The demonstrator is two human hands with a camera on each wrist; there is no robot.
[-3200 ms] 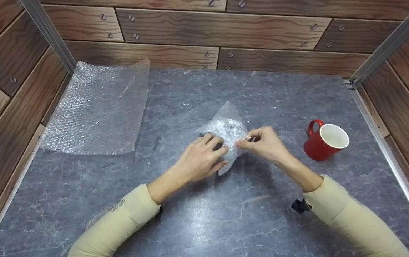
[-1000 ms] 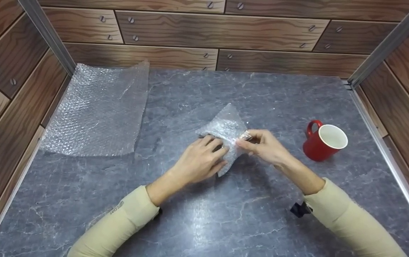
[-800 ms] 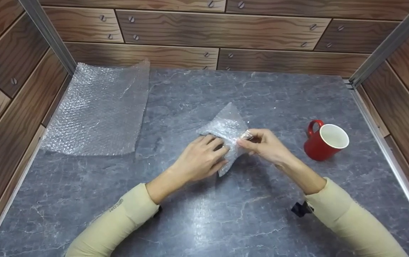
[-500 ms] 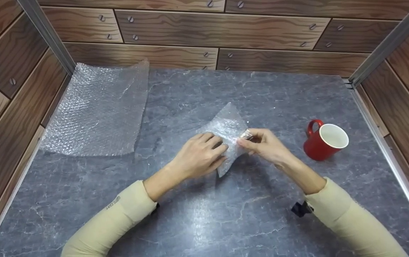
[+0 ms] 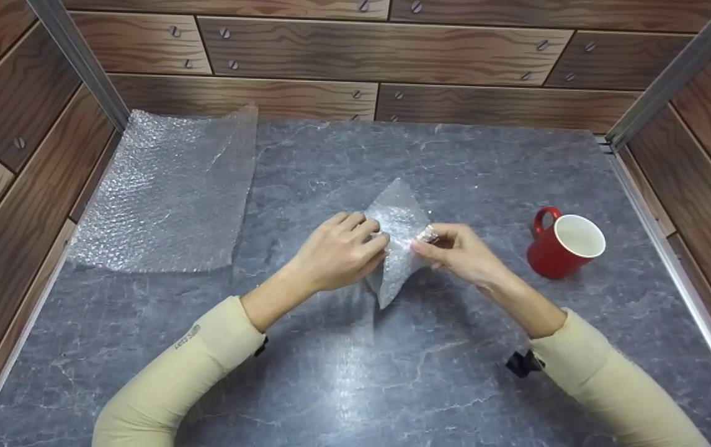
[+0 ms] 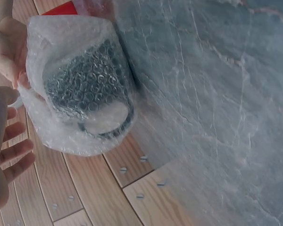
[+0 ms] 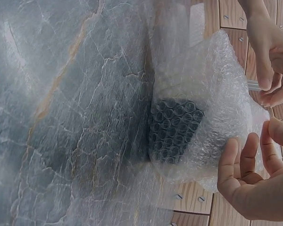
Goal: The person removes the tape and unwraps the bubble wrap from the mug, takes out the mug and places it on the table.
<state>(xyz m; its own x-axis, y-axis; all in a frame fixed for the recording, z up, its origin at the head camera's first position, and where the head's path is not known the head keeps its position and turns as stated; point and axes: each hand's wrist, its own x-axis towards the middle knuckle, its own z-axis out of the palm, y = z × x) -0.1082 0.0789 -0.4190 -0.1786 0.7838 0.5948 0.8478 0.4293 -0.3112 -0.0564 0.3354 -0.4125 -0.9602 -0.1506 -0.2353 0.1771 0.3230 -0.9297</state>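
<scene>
A dark item with a loop handle, apparently a mug [image 6: 80,87], is wrapped in bubble wrap [image 5: 402,214] at the middle of the table. Gathered wrap is pinched between the thumb and fingers of my right hand [image 5: 467,254]; the right wrist view shows the pinched corner [image 7: 260,115] near its fingertips. My left hand [image 5: 340,251] hovers by the bundle's left side, fingers loosely bent. In the left wrist view its fingers [image 6: 16,150] hang apart, with the thumb close to the wrap's edge. Part of the bundle is hidden behind the left hand in the head view.
A red mug [image 5: 554,254] with a white inside stands upright at the right. Another sheet of bubble wrap [image 5: 169,192] lies flat at the back left, its far edge reaching the wall. Wood-patterned walls [image 5: 380,53] and metal rails [image 5: 690,292] border the grey marbled table [image 5: 455,385].
My left hand has shifted up and to the left, baring more of the bundle's lower left side. The right hand keeps its pinch, almost still. The red mug has not moved.
</scene>
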